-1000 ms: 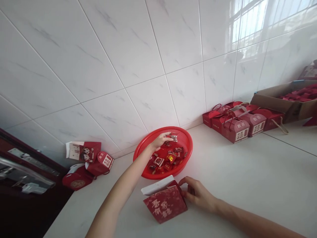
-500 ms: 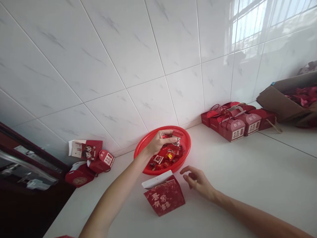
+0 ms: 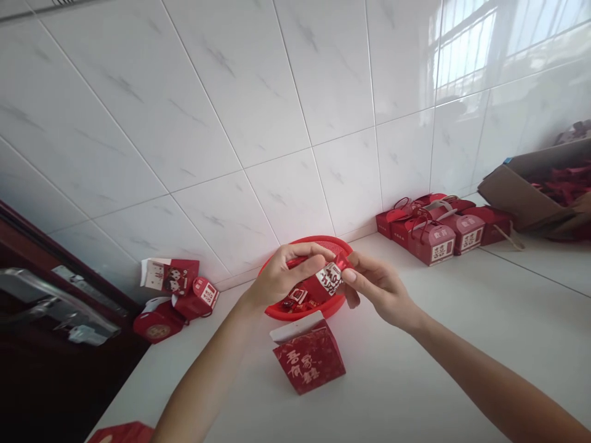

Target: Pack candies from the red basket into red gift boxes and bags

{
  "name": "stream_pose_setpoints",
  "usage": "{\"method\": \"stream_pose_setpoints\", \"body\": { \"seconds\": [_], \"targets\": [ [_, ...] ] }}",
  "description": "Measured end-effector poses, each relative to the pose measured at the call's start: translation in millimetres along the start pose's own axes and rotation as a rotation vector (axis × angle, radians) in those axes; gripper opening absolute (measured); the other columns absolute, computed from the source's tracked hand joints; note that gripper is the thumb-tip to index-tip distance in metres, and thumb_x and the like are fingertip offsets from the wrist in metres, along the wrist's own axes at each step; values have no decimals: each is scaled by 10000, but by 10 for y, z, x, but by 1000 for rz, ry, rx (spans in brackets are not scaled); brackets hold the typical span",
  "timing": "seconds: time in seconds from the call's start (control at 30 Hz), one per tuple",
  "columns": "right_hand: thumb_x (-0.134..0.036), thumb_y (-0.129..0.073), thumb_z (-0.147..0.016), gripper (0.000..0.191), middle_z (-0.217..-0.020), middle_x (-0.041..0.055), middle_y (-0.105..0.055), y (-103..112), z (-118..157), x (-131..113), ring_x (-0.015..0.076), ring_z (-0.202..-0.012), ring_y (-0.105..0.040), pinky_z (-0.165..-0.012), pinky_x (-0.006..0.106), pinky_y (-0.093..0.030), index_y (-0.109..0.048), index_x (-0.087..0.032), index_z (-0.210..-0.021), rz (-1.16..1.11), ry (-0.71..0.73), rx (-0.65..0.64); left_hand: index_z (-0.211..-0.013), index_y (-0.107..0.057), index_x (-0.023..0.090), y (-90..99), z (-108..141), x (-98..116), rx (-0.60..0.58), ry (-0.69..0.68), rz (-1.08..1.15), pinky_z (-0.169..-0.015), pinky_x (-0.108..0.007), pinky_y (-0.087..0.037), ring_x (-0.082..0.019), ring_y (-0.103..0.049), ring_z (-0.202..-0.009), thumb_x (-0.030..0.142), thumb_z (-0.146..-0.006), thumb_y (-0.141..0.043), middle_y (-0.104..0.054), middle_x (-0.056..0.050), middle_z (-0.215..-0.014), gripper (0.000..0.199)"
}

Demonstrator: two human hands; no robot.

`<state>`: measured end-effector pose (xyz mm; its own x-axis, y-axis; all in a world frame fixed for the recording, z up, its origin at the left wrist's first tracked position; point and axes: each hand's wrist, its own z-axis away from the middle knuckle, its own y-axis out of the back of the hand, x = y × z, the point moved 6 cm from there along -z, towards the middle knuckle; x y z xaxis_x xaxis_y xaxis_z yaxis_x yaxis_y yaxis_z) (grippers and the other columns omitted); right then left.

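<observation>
Between my two hands, over the basket, is a red wrapped candy (image 3: 330, 280) with a white label and a dark double-happiness sign. My right hand (image 3: 381, 288) pinches its right end between thumb and fingers. My left hand (image 3: 282, 271) is closed on its left side, thumb and forefinger at the wrapper; the other fingertips are partly hidden. Below the hands, the red plastic basket (image 3: 302, 315) holds several wrapped candies, partly covered by my hands. In front of it stands a red paper box (image 3: 310, 363) with pale characters, its white-lined flap raised.
At the left, several red gift boxes (image 3: 196, 298) lie near the door handle (image 3: 44, 307). More red boxes with handles (image 3: 431, 243) stand by the tiled wall at right, beside a cardboard carton (image 3: 517, 194) of red items. A red object (image 3: 122, 434) shows at the bottom left edge.
My left hand has lifted the candy slightly out of the basket. My right hand has risen from beside the paper box and taken hold of the candy's right end.
</observation>
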<state>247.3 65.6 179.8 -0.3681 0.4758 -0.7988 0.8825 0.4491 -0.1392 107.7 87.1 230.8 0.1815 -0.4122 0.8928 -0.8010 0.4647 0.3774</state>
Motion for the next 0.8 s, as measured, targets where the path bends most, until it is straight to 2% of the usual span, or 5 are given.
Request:
{"method": "stream_pose_setpoints", "body": {
  "seconds": [0.1,0.23,0.43,0.57,0.8],
  "targets": [
    [-443,-599,-936,316,-645,-14,-621,18,-26,-14,89,-454,-511,-456,241,-443,-564,-193,-745,-36,66,133,-994,-763,163,104,110,56,157,-40,11,-529,-246,-457,-135,-591,-565,575,-818,-685,-704,-54,-738,455],
    [-434,-589,-945,299,-656,-21,-626,9,-80,-6,73,-424,-496,-436,228,-422,-591,-189,-773,-65,122,252,-919,-773,177,89,230,148,308,-70,-44,-501,-215,-407,-96,-509,-515,470,-800,-750,-618,3,-608,318],
    [-411,-580,-957,284,-519,-62,-537,-62,-135,-39,77,-414,-485,-448,215,-411,-586,-195,-773,-95,163,276,-775,-727,187,-22,286,200,443,-123,-57,-541,-196,-407,-84,-465,-548,386,-872,-692,-548,28,-590,225],
    [-423,-578,-958,300,-573,-46,-583,-83,-150,-5,69,-425,-485,-459,213,-408,-582,-192,-767,-117,161,279,-703,-672,176,-2,294,118,522,-147,-37,-554,-205,-389,-88,-430,-562,394,-876,-683,-501,32,-581,278],
    [-454,-599,-938,328,-687,-12,-648,-124,-213,118,63,-428,-471,-435,211,-376,-545,-195,-745,-290,91,210,-686,-651,172,5,281,20,562,-149,57,-540,-216,-390,-96,-441,-565,387,-868,-688,-549,10,-609,283]
  ]
}}
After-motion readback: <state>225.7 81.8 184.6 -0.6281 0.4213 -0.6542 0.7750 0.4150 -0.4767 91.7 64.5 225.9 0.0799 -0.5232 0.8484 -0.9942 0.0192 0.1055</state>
